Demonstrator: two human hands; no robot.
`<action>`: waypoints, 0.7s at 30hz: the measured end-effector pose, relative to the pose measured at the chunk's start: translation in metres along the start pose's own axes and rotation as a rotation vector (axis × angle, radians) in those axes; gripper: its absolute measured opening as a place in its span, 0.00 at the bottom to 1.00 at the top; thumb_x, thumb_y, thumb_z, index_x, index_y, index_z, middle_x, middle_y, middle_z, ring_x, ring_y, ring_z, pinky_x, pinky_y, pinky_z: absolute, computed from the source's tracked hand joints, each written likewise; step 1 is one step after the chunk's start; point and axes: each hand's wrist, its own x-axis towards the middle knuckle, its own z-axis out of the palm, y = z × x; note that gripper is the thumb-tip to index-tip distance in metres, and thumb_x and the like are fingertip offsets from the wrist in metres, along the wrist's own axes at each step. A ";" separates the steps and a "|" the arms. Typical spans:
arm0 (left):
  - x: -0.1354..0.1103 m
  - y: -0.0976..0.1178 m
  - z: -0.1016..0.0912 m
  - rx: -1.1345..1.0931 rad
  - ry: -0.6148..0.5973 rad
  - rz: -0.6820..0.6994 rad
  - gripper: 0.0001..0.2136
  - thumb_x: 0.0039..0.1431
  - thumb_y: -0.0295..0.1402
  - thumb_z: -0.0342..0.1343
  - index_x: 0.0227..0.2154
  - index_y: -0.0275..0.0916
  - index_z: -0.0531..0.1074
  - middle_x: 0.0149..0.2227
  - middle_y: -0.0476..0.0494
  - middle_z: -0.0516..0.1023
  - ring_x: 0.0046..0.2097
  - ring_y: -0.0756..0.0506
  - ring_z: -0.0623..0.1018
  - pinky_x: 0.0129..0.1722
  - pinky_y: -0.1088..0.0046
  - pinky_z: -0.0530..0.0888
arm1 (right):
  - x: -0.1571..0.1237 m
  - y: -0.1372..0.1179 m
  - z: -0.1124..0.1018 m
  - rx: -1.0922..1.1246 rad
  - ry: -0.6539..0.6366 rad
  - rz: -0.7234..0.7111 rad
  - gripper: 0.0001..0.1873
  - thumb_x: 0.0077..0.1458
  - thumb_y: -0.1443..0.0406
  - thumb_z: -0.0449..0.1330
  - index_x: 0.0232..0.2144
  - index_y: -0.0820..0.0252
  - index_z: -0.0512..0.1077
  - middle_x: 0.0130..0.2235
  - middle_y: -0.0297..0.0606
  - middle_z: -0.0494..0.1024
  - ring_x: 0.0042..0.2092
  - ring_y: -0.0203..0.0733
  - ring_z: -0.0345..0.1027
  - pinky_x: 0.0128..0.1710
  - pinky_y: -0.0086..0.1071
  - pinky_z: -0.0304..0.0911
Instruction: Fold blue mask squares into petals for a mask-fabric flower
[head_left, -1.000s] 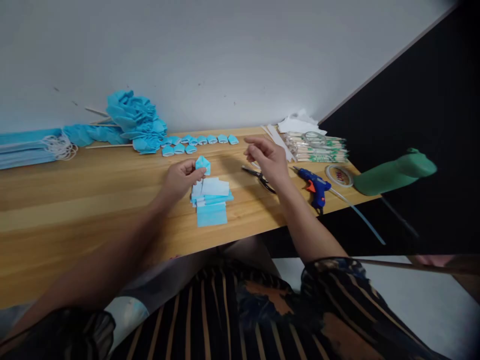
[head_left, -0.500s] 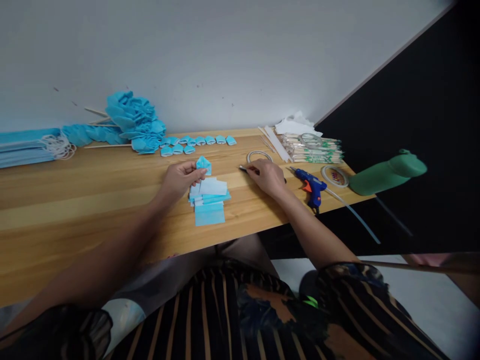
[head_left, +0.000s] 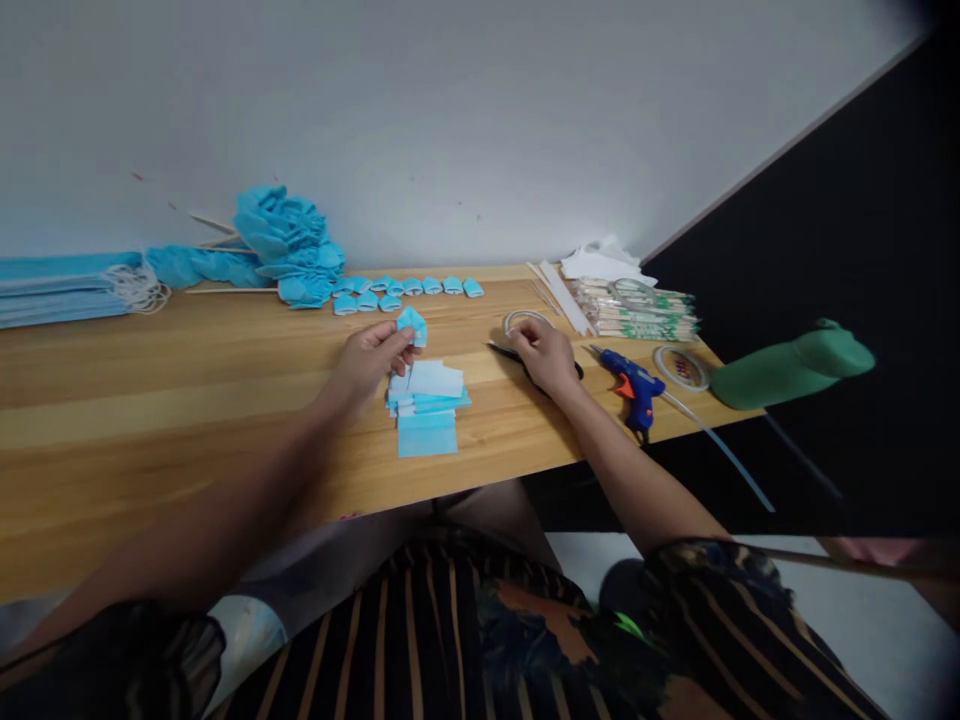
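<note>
Between the thumb and fingers of my left hand is a small folded piece of blue mask fabric, its top pointed. Just below it lies a loose stack of cut blue and white fabric pieces. My right hand is closed in a pinch beside a roll of white tape, which it partly covers. Whatever the pinched fingertips hold is too small to make out. Black scissors lie under this hand, partly hidden by it.
Folded blue pieces sit in rows near the wall. Blue fabric flowers and stacked masks lie left. To the right are a blue glue gun, another tape roll, wrapped sticks and a green bottle at the table edge.
My right hand has lifted off the scissors, and its fingertips are now by the tape roll; more of the scissors shows. My left hand still holds the folded piece. The view has shifted slightly.
</note>
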 end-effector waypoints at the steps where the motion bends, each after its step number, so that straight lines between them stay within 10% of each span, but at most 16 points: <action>1: 0.000 0.000 0.001 0.008 0.002 -0.003 0.16 0.53 0.47 0.65 0.28 0.37 0.74 0.28 0.47 0.77 0.26 0.52 0.71 0.28 0.75 0.67 | 0.000 -0.003 -0.002 0.073 0.034 -0.037 0.10 0.61 0.61 0.58 0.32 0.58 0.77 0.33 0.38 0.81 0.34 0.43 0.71 0.35 0.35 0.61; 13: -0.004 0.007 0.002 0.040 -0.044 -0.015 0.17 0.52 0.48 0.62 0.23 0.38 0.72 0.24 0.48 0.73 0.25 0.51 0.68 0.27 0.73 0.63 | 0.019 -0.093 0.007 0.112 0.219 -0.843 0.10 0.68 0.65 0.59 0.36 0.54 0.80 0.33 0.39 0.84 0.37 0.42 0.77 0.38 0.38 0.70; 21: -0.003 0.007 0.002 0.026 -0.036 -0.016 0.15 0.53 0.44 0.63 0.21 0.38 0.71 0.23 0.49 0.72 0.25 0.52 0.68 0.27 0.74 0.64 | 0.021 -0.085 0.037 0.069 0.215 -0.919 0.10 0.68 0.65 0.57 0.38 0.53 0.80 0.33 0.40 0.82 0.38 0.43 0.75 0.38 0.39 0.68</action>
